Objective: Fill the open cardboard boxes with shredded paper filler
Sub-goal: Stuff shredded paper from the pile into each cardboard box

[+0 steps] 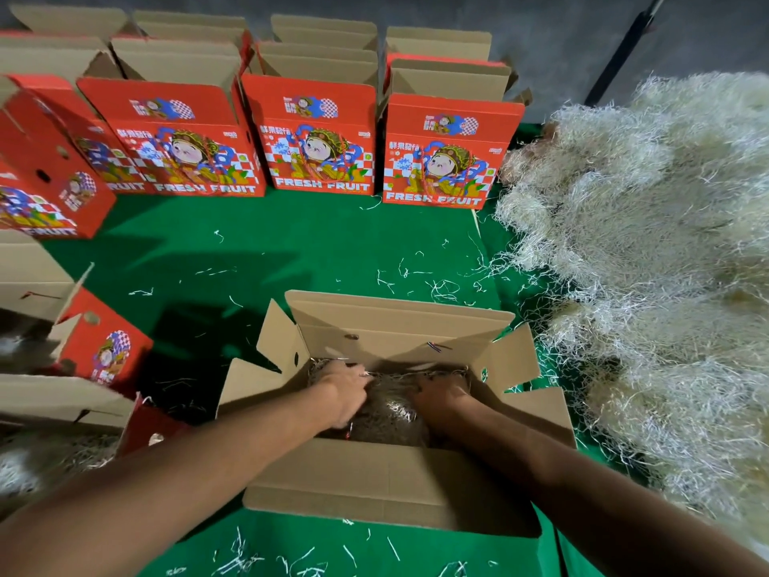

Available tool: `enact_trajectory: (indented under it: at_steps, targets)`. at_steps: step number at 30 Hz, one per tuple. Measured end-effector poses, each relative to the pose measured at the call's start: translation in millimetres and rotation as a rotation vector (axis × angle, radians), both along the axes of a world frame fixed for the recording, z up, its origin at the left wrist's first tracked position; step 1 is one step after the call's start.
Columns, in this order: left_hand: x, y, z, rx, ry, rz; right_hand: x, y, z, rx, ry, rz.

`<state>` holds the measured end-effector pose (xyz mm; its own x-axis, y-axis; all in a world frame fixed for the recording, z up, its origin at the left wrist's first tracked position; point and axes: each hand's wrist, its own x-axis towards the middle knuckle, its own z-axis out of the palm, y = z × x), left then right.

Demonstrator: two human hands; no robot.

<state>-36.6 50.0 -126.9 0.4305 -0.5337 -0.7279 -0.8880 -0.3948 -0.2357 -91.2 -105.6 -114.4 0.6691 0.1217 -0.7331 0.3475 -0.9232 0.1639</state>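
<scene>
An open cardboard box (pixel 387 476) stands in front of me on the green mat, flaps spread. Shredded paper filler (pixel 391 403) lies inside it, in shadow. Both my hands are down in the box on top of that filler: my left hand (pixel 343 389) at the left side, my right hand (pixel 439 395) at the right. Their fingertips sink into the shreds, so I cannot make out whether the fingers press flat or curl round a clump. A big pale heap of shredded paper (pixel 649 251) fills the right side of the view.
A row of red "FRESH FRUIT" boxes (pixel 316 135) with raised flaps stands at the back. More red boxes (pixel 100 351) crowd the left, some with filler inside. The green mat (pixel 258 251) is strewn with loose shreds. A dark pole (pixel 624 47) leans at the back right.
</scene>
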Motion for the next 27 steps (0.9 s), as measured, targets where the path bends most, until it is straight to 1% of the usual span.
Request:
enact_trajectory:
  at_steps: [2, 4, 7, 8, 9, 10, 12, 13, 15, 17, 18, 20, 21, 22, 23, 24, 25, 27]
  targets:
    - [-4, -3, 5, 0.048, 0.002, 0.046, -2, 2, 5, -0.002, -0.006, -0.004]
    - [-7, -6, 12, 0.012, -0.022, 0.096, -2, 0, 11, 0.073, -0.067, -0.012]
    - [-9, -9, 13, -0.273, -0.027, 0.122, 3, -3, 15, 0.229, -0.274, 0.020]
    - [-9, -7, 13, -0.308, 0.023, 0.169, 5, -2, 13, 0.268, -0.283, 0.015]
    - [-9, -4, 9, -0.287, 0.097, 0.267, 6, -1, 11, 0.294, -0.233, -0.019]
    - [-9, 0, 1, -0.221, 0.173, 0.355, 5, 2, 6, 0.287, -0.114, -0.062]
    - [-12, 6, -11, -0.061, 0.268, 0.463, -2, 5, -13, 0.272, 0.155, -0.124]
    - [-12, 7, -14, -0.004, 0.293, 0.486, -5, 6, -19, 0.279, 0.224, -0.158]
    - [-9, 10, -23, 0.057, 0.328, 0.490, -7, 8, -30, 0.283, 0.303, -0.262]
    - [-6, 11, -28, 0.114, 0.301, 0.435, -5, 8, -31, 0.268, 0.334, -0.307]
    - [-3, 10, -27, 0.108, 0.303, 0.394, -3, 8, -28, 0.268, 0.331, -0.323]
    - [4, 9, -21, 0.013, 0.316, 0.522, 2, 3, -25, 0.278, 0.266, -0.385]
    - [7, 8, -16, -0.038, 0.283, 0.591, 5, 1, -22, 0.276, 0.182, -0.422]
    - [10, 8, -13, -0.073, 0.225, 0.603, 9, -1, -19, 0.261, 0.074, -0.449]
    - [11, 7, -10, -0.070, 0.189, 0.600, 12, -4, -20, 0.233, -0.030, -0.446]
    - [10, 7, -11, -0.028, 0.164, 0.577, 12, -6, -22, 0.199, -0.078, -0.422]
    - [7, 9, -13, 0.051, 0.148, 0.536, 13, -5, -23, 0.152, -0.094, -0.383]
    - [2, 9, -15, 0.134, 0.153, 0.500, 11, -6, -21, 0.105, -0.045, -0.383]
